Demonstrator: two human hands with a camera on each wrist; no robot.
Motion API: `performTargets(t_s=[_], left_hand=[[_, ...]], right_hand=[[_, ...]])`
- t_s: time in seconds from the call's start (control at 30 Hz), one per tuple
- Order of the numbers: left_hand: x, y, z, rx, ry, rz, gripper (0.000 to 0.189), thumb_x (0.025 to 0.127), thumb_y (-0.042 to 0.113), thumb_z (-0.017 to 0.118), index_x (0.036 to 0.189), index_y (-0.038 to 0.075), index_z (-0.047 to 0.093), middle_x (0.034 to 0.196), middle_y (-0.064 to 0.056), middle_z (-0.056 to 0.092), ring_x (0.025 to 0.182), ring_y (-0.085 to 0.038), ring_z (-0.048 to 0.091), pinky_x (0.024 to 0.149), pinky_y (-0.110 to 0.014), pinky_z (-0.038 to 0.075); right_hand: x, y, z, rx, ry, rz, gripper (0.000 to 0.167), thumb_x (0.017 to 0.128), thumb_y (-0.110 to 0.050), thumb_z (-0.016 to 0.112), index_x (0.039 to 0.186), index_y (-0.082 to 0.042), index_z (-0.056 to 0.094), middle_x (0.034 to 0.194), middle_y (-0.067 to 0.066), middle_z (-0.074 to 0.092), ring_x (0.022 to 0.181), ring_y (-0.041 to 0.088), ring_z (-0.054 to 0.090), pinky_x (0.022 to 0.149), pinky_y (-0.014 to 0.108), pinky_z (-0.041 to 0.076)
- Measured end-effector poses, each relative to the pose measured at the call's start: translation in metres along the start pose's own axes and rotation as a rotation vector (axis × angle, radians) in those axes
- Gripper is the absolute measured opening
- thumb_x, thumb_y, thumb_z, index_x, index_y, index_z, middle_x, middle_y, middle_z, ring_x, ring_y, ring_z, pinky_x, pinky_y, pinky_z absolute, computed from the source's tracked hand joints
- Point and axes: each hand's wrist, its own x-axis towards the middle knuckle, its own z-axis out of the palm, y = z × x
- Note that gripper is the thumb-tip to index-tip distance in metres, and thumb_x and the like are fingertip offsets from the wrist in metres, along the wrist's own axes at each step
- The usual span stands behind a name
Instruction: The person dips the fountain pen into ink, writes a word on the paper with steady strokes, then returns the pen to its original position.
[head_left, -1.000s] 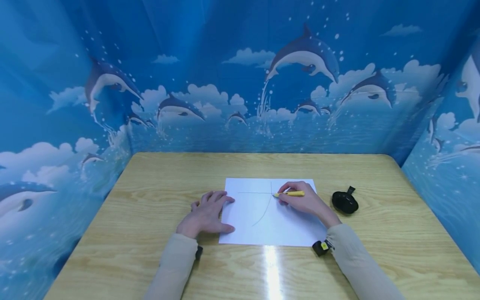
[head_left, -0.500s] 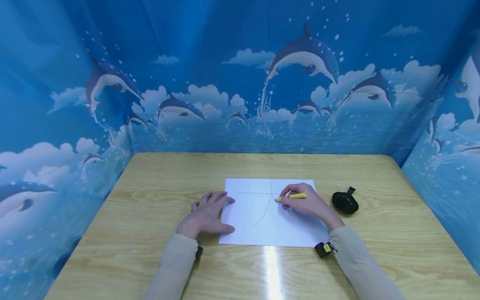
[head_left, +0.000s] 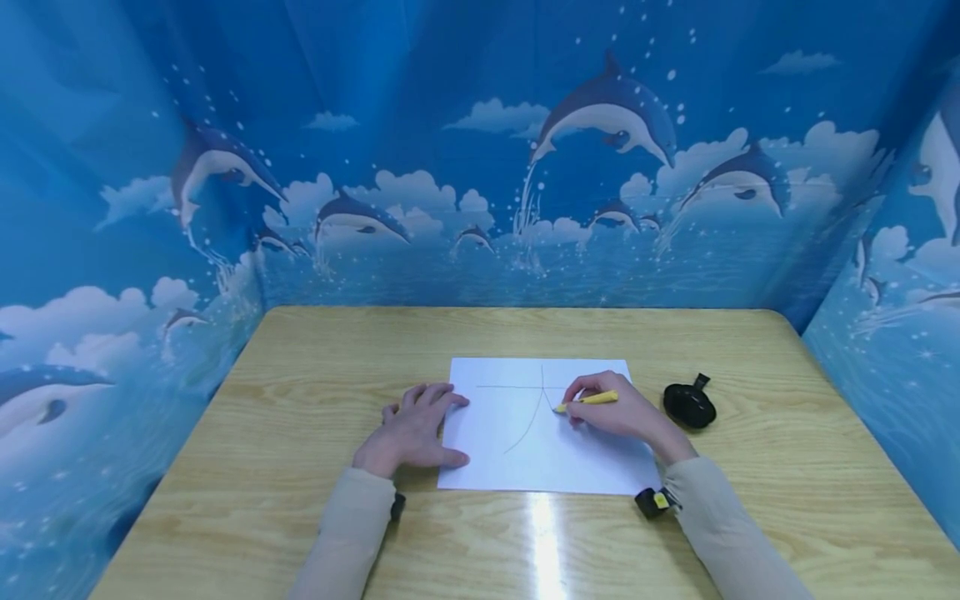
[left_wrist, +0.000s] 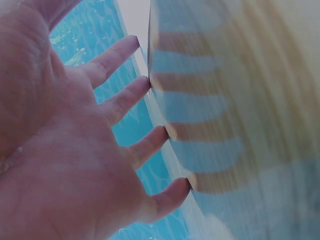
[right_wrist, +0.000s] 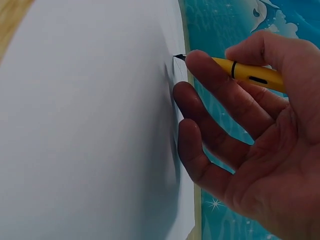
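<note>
A white sheet of paper point(head_left: 510, 471) lies on the wooden table, with thin dark lines on it: a horizontal, a short vertical crossing it, a curve sweeping down left and a short stroke slanting down right. My right hand point(head_left: 618, 412) pinches a yellow fountain pen point(head_left: 600, 398) between thumb and fingers, its tip at the lower end of the slanting stroke. In the right wrist view the pen's dark nib point(right_wrist: 179, 57) meets the paper. My left hand point(head_left: 411, 432) rests with spread fingers at the sheet's left edge; the left wrist view shows its fingertips point(left_wrist: 181, 189) on the tabletop.
A small black pan-shaped dish point(head_left: 690, 406) with a short handle stands right of the paper, near my right forearm. Blue dolphin-printed curtains point(head_left: 450, 250) enclose the table point(head_left: 337, 350) at the back and sides.
My right hand has moved the pen down and slightly right from the line crossing, and a short slanting stroke now shows behind the tip. The left hand stays in place.
</note>
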Motion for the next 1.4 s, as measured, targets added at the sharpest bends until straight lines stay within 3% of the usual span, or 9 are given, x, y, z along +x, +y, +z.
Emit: performTargets(t_s=[0.7, 1.2, 1.4], left_hand=[[0.002, 0.002, -0.002, 0.015, 0.001, -0.018, 0.076, 0.081, 0.053, 0.080, 0.147, 0.031, 0.050, 0.166, -0.004, 0.031, 0.153, -0.044, 0.020, 0.110, -0.079, 0.024], [0.000, 0.002, -0.001, 0.014, -0.005, -0.009, 0.075, 0.082, 0.052, 0.081, 0.147, 0.031, 0.050, 0.166, -0.004, 0.031, 0.154, -0.044, 0.020, 0.109, -0.080, 0.024], [-0.001, 0.002, -0.002, 0.016, -0.009, -0.011, 0.075, 0.082, 0.051, 0.081, 0.147, 0.030, 0.050, 0.166, -0.005, 0.031, 0.154, -0.044, 0.020, 0.109, -0.080, 0.024]], right_hand=[[-0.012, 0.004, -0.007, -0.011, -0.093, -0.005, 0.013, 0.088, -0.017, 0.069, 0.098, -0.011, 0.074, 0.077, 0.000, 0.074, 0.069, 0.016, 0.055, 0.063, 0.023, 0.042], [-0.023, 0.009, -0.013, -0.014, -0.160, -0.050, 0.013, 0.090, -0.018, 0.069, 0.097, -0.009, 0.073, 0.078, 0.002, 0.075, 0.064, 0.011, 0.053, 0.059, 0.021, 0.043], [-0.027, 0.011, -0.014, 0.000, -0.179, -0.073, 0.013, 0.089, -0.016, 0.068, 0.097, -0.007, 0.072, 0.077, 0.003, 0.074, 0.068, 0.014, 0.059, 0.063, 0.022, 0.045]])
